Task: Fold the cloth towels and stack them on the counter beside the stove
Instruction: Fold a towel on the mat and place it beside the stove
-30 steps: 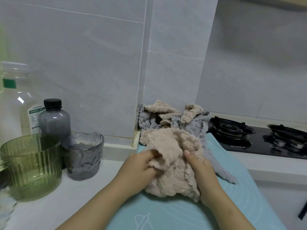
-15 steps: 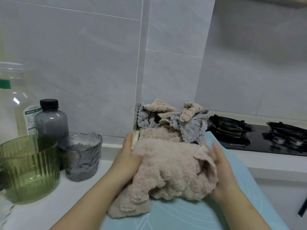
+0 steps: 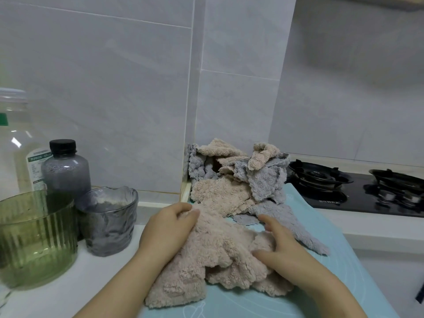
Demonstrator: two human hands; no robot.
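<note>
Two hands work a rumpled beige towel (image 3: 220, 255) on a pale blue mat (image 3: 309, 292) covering the bench: the left hand (image 3: 165, 230) grips its upper left edge, the right hand (image 3: 282, 244) presses open-fingered on its right side. Behind, a heap of unfolded towels (image 3: 236, 177) (beige and grey) sits against the tiled wall, beside the stove (image 3: 358, 191). A green glass (image 3: 34, 239) stands at left.

Crumpled beige towel (image 3: 220, 255) under both hands, jumbled beige-and-grey towel pile (image 3: 238, 177) just beyond the fingers
</note>
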